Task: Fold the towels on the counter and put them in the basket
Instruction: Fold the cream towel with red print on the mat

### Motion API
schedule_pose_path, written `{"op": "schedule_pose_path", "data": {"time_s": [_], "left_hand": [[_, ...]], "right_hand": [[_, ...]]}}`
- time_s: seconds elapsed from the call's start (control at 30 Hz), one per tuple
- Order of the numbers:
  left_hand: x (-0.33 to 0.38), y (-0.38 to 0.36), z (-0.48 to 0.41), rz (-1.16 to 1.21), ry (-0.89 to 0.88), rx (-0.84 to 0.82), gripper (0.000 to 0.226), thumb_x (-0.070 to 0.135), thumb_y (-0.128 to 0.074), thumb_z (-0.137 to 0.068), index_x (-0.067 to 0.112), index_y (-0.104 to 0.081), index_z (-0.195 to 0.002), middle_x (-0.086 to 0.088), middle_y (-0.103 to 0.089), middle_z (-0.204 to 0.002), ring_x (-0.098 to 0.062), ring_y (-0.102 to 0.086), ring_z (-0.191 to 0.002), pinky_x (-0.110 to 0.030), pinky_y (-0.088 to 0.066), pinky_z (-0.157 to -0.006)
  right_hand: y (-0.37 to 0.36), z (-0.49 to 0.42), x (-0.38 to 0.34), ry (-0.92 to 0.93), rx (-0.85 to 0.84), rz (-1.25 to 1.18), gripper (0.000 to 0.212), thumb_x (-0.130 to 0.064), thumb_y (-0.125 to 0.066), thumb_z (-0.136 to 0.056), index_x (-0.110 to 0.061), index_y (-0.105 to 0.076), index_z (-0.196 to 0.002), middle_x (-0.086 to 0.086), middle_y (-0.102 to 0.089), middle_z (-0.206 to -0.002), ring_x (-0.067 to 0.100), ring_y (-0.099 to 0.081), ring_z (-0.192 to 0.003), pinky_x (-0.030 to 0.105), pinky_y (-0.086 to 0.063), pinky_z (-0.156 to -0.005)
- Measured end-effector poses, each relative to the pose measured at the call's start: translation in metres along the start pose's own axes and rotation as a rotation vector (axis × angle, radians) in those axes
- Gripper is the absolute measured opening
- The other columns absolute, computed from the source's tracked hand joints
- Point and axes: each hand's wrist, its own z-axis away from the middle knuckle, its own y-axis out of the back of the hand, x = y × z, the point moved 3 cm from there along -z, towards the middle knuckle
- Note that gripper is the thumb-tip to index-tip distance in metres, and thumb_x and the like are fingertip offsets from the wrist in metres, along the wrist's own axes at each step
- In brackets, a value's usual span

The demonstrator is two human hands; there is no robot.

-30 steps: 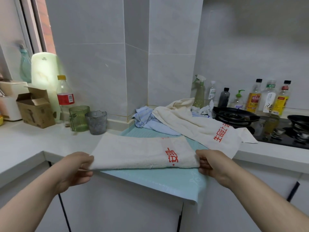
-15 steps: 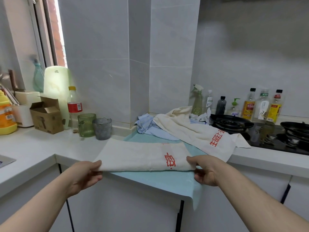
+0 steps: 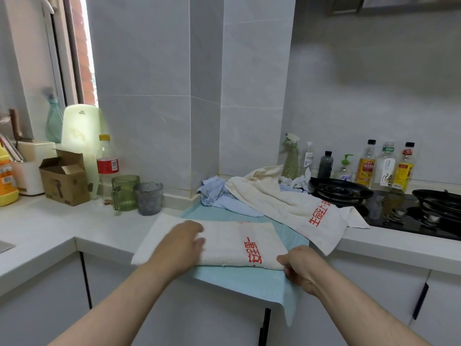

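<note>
Left hand (image 3: 183, 242) has slid onto the folded towel (image 3: 224, 245), fingers (image 3: 195, 227) flat; right hand (image 3: 301, 264) pinches its right end, long axis left-right.

We see red Chinese characters printed sideways on the folded cream towel (image 3: 224, 243) at the front edge of the desk (image 3: 50, 228). Behind it to the right, a draped cream towel (image 3: 287, 208) carries more red characters, starting with 生. The labels on the bottles (image 3: 365, 168) further behind it are too small to read.
</note>
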Motion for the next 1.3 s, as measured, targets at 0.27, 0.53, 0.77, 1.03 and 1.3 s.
{"op": "schedule_pose_path", "data": {"time_s": [0.27,0.53,0.77,1.03,1.3], "left_hand": [[0.042,-0.063,-0.029,-0.251,-0.093,-0.503,0.071,0.068,-0.020,-0.094,0.032,-0.014,-0.154,0.000,-0.007,-0.163,-0.021,-0.004,-0.150,-0.044,-0.005,-0.121],[0.040,-0.065,-0.029,-0.183,-0.061,-0.512,0.126,0.096,0.000,-0.043,0.037,-0.005,-0.154,0.008,0.003,-0.163,-0.015,0.005,-0.150,-0.042,0.001,-0.121],[0.040,-0.065,-0.027,-0.162,-0.061,-0.494,0.120,0.095,-0.002,-0.049,0.036,-0.009,-0.154,0.008,-0.001,-0.163,-0.015,0.002,-0.150,-0.043,-0.001,-0.121],[0.040,-0.064,-0.026,-0.159,-0.063,-0.491,0.112,0.093,-0.004,-0.059,0.035,-0.010,-0.154,0.007,-0.002,-0.163,-0.016,0.001,-0.150,-0.042,0.000,-0.121],[0.045,-0.044,-0.024,-0.038,-0.005,-0.442,0.047,0.045,-0.036,-0.100,0.026,-0.044,-0.142,0.001,-0.041,-0.150,-0.019,-0.039,-0.134,-0.033,-0.030,-0.112]], "right_hand": [[-0.001,-0.003,0.000,0.021,-0.038,0.028,0.006,0.007,-0.058,-0.085,0.002,-0.058,-0.089,0.017,-0.057,-0.080,0.023,-0.051,-0.064,0.029,-0.042,-0.055],[-0.004,-0.005,-0.031,0.223,-0.119,0.068,0.053,-0.004,-0.062,-0.080,-0.031,-0.047,-0.123,0.009,-0.062,-0.113,0.028,-0.064,-0.100,0.040,-0.056,-0.089],[-0.012,-0.024,-0.052,-0.002,-0.235,-0.055,0.027,-0.006,-0.062,-0.085,-0.002,-0.063,-0.111,0.020,-0.072,-0.104,0.036,-0.068,-0.098,0.047,-0.052,-0.094],[-0.020,-0.033,-0.052,0.189,-0.205,0.319,0.027,0.000,-0.057,-0.083,-0.016,-0.062,-0.104,0.015,-0.064,-0.110,0.030,-0.064,-0.099,0.040,-0.056,-0.084],[0.000,-0.018,-0.044,0.234,-0.303,0.155,0.050,0.009,-0.055,-0.085,-0.015,-0.058,-0.128,0.009,-0.061,-0.122,0.028,-0.064,-0.105,0.038,-0.056,-0.089]]}}
